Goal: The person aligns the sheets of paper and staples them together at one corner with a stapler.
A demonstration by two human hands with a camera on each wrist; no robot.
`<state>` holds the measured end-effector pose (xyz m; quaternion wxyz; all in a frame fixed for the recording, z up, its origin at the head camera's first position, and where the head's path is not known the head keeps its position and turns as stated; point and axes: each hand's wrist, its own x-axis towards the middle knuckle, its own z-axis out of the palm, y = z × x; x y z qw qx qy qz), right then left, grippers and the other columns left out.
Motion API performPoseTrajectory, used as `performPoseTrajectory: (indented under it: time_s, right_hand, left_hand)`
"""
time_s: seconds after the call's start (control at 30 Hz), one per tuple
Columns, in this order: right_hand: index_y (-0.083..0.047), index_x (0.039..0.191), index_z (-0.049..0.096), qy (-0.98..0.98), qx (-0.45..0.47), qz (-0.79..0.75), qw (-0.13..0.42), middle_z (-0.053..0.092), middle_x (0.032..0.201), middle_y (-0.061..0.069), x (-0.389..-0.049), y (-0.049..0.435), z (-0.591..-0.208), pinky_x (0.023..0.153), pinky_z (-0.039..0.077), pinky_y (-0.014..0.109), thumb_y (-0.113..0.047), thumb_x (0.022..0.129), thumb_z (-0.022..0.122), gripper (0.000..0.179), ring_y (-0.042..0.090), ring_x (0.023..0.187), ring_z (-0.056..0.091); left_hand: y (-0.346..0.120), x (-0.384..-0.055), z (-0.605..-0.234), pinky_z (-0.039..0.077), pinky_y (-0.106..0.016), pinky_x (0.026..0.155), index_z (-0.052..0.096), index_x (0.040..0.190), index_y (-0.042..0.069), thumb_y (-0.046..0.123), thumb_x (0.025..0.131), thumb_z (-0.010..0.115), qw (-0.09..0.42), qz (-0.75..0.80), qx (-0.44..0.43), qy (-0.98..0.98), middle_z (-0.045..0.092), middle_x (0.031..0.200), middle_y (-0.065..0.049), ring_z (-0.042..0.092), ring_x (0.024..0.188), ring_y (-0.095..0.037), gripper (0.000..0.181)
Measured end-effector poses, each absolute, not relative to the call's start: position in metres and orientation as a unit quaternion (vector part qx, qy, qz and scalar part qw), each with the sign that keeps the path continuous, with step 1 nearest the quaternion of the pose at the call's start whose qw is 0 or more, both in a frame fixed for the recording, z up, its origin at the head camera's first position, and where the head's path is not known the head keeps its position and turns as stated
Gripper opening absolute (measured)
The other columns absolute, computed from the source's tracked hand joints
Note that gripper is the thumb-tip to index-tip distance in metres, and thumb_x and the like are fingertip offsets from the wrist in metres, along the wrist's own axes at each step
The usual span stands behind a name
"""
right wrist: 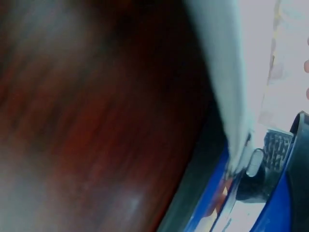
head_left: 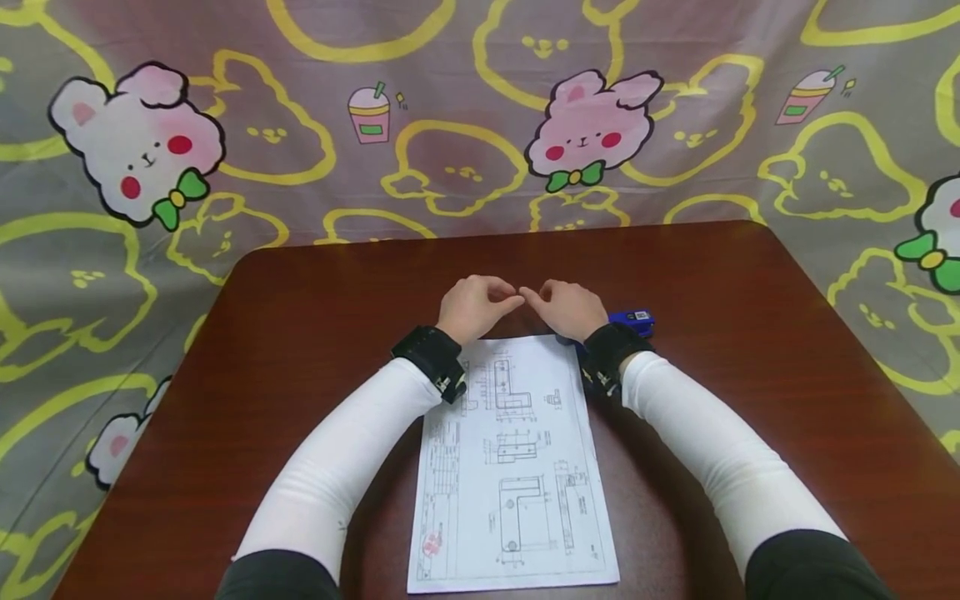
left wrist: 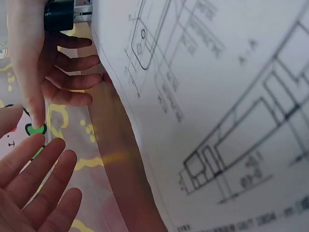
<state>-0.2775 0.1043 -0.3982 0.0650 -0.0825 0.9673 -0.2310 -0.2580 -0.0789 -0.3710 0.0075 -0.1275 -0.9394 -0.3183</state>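
Sheets of paper printed with technical drawings (head_left: 517, 467) lie on the brown table in the head view. Just beyond their far edge is my left hand (head_left: 476, 307), thumb and fingertips pointing inward. My right hand (head_left: 566, 308) mirrors it, the two thumb tips almost meeting. Neither hand shows anything held. In the left wrist view the left hand's fingers (left wrist: 43, 179) are loosely extended, and the right hand (left wrist: 58, 67) is opposite with relaxed fingers. A blue stapler (head_left: 633, 321) lies by the right wrist, partly hidden by it. The right wrist view shows the stapler (right wrist: 277, 203) close up beside the paper's edge.
Black bands with small cameras (head_left: 431, 358) circle both wrists. The brown table (head_left: 300, 317) extends on both sides of the paper. A cartoon-printed curtain (head_left: 450, 100) hangs behind it.
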Motion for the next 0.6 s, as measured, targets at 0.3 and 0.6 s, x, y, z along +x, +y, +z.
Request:
performPoseTrajectory:
  time_s: [0.3,0.6]
  right_hand:
    - [-0.007,0.141,0.047,0.981,-0.1,-0.15,0.074,0.044,0.142,0.019,-0.281,0.099,-0.404,0.106,0.031,0.054,-0.069,0.094,0.032,0.079,0.038,0.129,0.038]
    - [-0.011,0.151,0.033,0.984,-0.106,-0.124,0.073,0.028,0.154,0.018,-0.285,0.102,-0.406,0.11,0.018,0.058,-0.07,0.094,0.031,0.083,0.039,0.14,0.023]
  left_hand:
    - [-0.09,-0.26,-0.382,0.048,-0.04,0.089,0.065,0.124,0.011,0.037,0.095,0.063,-0.037,-0.301,-0.12,-0.945,0.065,0.12,-0.007,0.059,0.103,-0.024,0.039]
    - [-0.105,-0.263,-0.392,0.011,-0.057,0.113,0.021,0.155,0.013,0.064,0.079,0.068,-0.172,-0.148,-0.188,-0.956,0.01,0.161,-0.015,0.005,0.147,-0.032,0.103]
